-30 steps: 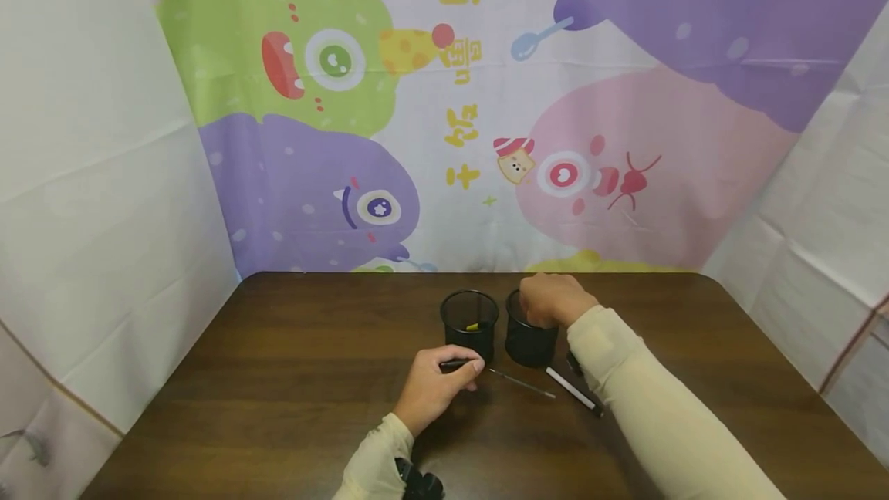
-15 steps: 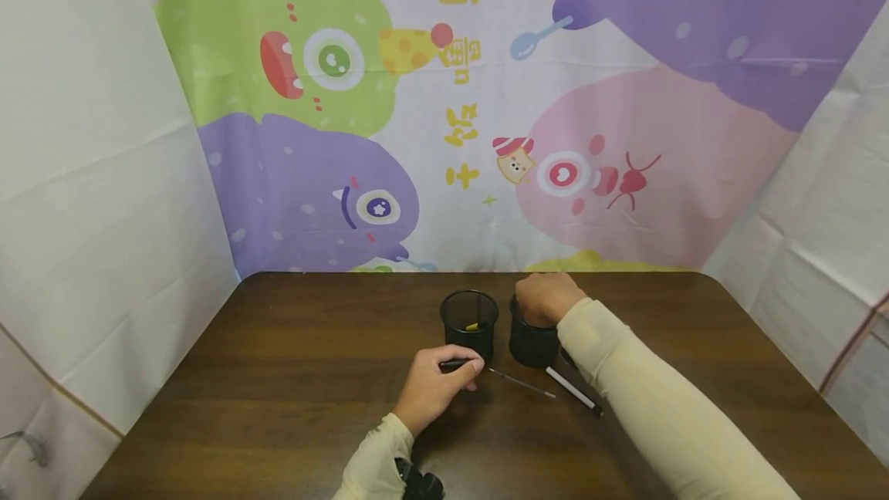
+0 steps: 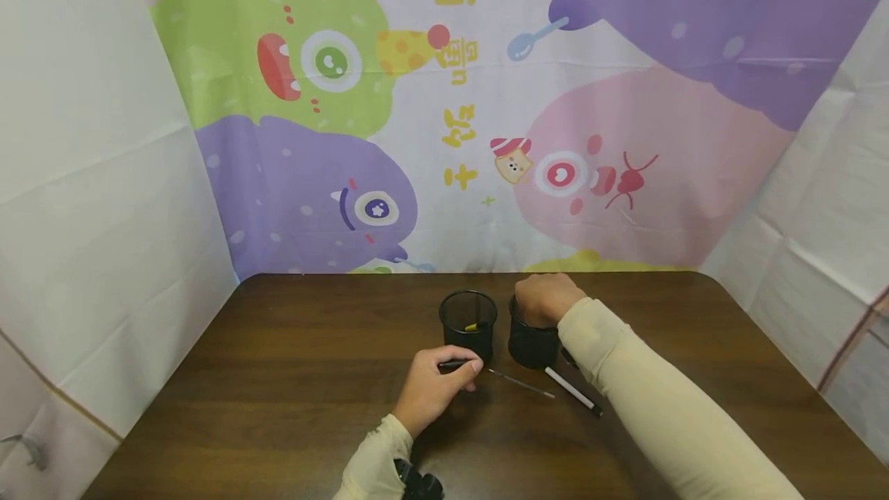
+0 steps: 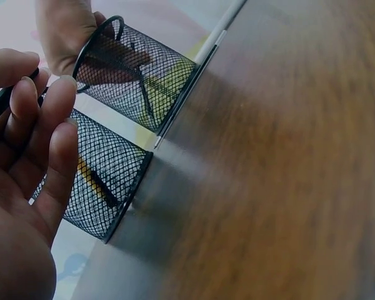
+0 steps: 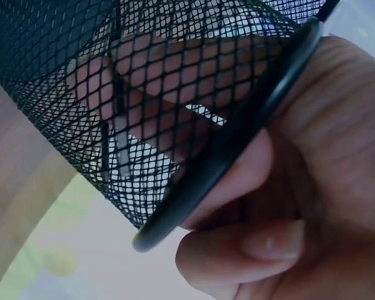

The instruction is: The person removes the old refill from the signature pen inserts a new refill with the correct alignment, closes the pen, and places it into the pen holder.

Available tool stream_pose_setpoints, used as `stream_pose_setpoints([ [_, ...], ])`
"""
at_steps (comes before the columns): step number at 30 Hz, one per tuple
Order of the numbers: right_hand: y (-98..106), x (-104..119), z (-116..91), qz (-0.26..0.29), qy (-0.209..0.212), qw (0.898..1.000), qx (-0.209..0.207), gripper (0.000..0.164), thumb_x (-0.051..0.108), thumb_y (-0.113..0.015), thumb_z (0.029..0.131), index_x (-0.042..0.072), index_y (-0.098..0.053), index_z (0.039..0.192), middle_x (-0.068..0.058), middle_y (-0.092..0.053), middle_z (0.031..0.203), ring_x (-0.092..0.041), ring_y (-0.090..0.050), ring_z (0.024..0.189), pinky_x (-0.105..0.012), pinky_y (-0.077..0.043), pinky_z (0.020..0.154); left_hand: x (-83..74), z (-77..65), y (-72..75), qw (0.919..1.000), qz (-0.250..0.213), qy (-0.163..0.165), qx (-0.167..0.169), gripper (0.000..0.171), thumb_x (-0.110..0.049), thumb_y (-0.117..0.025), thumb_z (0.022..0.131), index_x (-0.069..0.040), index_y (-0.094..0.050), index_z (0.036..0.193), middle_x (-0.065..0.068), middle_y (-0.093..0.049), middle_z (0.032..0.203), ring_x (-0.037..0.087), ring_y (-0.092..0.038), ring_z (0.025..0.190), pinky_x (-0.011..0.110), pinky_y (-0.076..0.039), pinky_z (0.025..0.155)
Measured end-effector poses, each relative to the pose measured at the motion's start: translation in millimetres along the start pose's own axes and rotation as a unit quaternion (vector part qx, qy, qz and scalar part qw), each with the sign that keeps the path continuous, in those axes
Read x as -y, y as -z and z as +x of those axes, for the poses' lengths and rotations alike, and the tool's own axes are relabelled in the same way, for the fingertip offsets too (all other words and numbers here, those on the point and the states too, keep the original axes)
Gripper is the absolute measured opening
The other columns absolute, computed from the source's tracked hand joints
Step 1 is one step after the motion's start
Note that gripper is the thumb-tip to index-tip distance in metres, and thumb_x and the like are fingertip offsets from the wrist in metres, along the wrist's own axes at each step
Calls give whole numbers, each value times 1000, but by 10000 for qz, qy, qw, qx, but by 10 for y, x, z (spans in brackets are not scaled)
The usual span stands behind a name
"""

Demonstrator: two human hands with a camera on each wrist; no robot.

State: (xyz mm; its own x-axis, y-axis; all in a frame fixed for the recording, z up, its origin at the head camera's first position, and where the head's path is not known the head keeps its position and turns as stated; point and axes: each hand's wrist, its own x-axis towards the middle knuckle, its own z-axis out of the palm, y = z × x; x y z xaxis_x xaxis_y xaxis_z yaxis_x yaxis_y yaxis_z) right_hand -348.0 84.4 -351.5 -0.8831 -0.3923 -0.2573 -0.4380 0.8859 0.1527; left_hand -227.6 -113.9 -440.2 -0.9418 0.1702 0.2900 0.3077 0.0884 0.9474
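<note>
Black mesh pen cup point(image 3: 533, 348) partly encloses the right hand point(image 3: 551, 299), grip unclear, apparently mid-retrieval, likely needing careful lift-out next, while the left hand point(image 3: 432, 388) pinches a black pen part point(image 3: 452, 365) near the refill point(image 3: 521, 383)

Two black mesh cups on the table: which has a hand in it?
The right mesh cup: the right hand is partly inside it. The left mesh cup has no hand in it; a yellow item shows inside.
</note>
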Motion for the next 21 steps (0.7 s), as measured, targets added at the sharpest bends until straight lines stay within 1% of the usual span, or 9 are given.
stream_pose_setpoints([
  [6,-4,-8,-20,116,112,9999,-60,18,12,-65,90,15,-64,73,-4,-67,85,-23,-64,80,-51,-54,79,-4,-6,-3,10000,15,-3,-18,12,-5,-73,90,5,-74,98,13,-73,88,28,-71,68,28,-57,66],
  [11,-20,-20,-21,166,124,9997,-112,18,12,-66,90,16,-64,72,-3,-67,85,-24,-65,82,-51,-54,79,-2,-10,-8,10000,34,22,-11,15,-5,-73,91,7,-73,99,13,-73,89,26,-71,68,27,-57,66],
  [16,-29,-46,-13,193,115,9996,-144,18,12,-65,89,16,-63,72,-4,-68,87,-25,-65,84,-52,-54,80,4,-8,-17,10000,72,46,-20,11,-6,-73,91,3,-75,97,10,-73,88,23,-70,67,27,-56,65],
  [21,-9,-80,-45,342,192,9991,-185,23,11,-64,87,16,-61,65,-1,-64,78,-22,-62,75,-51,-53,75,4,-3,-19,10000,63,48,-30,9,-6,-73,90,1,-75,97,10,-73,87,23,-70,67,27,-56,66],
])
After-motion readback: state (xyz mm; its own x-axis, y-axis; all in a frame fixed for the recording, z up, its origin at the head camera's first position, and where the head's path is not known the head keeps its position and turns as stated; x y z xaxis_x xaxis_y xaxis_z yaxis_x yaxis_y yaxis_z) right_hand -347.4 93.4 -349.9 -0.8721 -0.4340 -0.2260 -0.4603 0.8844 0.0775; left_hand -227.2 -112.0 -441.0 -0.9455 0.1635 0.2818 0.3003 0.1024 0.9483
